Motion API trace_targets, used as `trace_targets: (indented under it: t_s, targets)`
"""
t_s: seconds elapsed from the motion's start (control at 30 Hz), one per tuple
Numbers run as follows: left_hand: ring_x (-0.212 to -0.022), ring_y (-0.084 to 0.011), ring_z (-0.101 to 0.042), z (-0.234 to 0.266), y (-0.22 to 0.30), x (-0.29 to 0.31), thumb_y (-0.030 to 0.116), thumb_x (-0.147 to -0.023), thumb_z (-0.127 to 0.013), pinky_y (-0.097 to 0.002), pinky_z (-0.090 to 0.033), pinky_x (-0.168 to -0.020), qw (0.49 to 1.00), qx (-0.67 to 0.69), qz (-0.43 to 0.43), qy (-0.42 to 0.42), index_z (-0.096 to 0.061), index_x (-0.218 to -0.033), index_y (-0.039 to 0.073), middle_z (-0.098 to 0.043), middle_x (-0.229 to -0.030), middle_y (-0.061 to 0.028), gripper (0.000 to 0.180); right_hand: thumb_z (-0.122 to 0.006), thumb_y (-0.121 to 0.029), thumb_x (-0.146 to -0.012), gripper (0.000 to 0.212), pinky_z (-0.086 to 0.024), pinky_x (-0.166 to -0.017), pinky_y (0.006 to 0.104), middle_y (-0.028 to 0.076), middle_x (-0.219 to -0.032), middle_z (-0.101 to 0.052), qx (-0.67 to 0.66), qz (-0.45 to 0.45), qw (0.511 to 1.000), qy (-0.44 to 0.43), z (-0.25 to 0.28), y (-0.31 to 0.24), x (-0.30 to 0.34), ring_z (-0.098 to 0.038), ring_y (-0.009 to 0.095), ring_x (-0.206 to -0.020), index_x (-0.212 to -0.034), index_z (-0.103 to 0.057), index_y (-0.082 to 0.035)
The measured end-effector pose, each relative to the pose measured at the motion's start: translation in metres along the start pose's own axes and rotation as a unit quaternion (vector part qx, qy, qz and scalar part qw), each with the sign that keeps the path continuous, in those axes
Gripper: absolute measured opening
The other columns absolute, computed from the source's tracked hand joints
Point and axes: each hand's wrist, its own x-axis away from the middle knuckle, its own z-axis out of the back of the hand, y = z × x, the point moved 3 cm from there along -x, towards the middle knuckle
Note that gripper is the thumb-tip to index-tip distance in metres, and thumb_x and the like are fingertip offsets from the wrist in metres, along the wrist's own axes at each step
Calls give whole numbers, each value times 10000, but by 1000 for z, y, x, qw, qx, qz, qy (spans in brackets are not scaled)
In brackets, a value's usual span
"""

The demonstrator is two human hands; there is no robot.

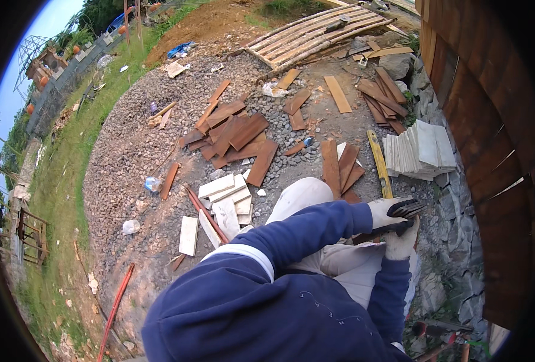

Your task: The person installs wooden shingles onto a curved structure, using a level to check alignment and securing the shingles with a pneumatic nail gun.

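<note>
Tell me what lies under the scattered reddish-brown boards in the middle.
The reddish-brown boards lie overlapping on grey gravel and bare dirt. Whatever sits directly beneath the overlapped boards is covered.

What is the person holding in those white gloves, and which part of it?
A dark tool, gripped between both gloved hands around its lower part; its dark upper end pokes out above. Which glove is left or right, and what tool it is, cannot be told.

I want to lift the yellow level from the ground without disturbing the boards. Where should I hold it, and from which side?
Grip the yellow level near its middle, fingers across the narrow width, coming from the side facing the white tile stack. It lies flat and long; brown boards crowd the other side, and the gloved hands cover its near end.
</note>
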Motion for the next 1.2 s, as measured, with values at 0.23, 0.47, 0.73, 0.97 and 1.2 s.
trace_targets:
  t_s: [0.23,0.47,0.73,0.97,1.2]
  targets:
    - [-1197,-213,-626,214,46,39,328,-891,-767,-319,-482,-1025,951,-281,8,127,-487,-1449,16,-634,-1326,-175,698,-733,-258,-906,682,-561,-907,377,117,-1268,-553,349,146,923,-68,-35,-10,7,-601,216,-1111,-1464,-385,-77]
    - [-1204,-339,-618,584,-138,167,474,-883,-643,-422,-492,-1005,685,-462,442,348,-621,-1308,88,-636,-1321,-191,574,-911,-269,-620,931,-560,-884,399,104,-1214,-541,289,-209,932,63,-66,80,-70,-579,242,-1140,-1419,-476,-75]
    - [-1416,-283,-447,681,-223,300,484,-855,-705,-460,-382,-1155,469,-440,669,373,-335,-1568,161,-451,-1542,-125,866,-854,-148,-496,1014,-459,-1006,480,236,-1191,-593,767,-116,577,-254,-5,160,-95,-565,435,-1119,-1420,-465,4]
    - [-1537,-281,-201,770,-258,307,485,-809,-786,-541,-226,-1223,404,-483,700,339,-182,-1615,233,-208,-1673,-66,1038,-855,-174,-473,1002,-462,-902,495,219,-1095,-593,786,-95,550,-266,-34,167,-130,-570,433,-1000,-1383,-482,21]
    - [-1471,-304,-347,775,-259,286,560,-661,-877,-475,-331,-1194,417,-475,719,288,-325,-1567,197,-290,-1627,-88,1121,-861,-197,-504,988,-464,-882,487,223,-1075,-590,784,-37,548,-289,-61,165,-140,-574,431,-990,-1384,-472,31]
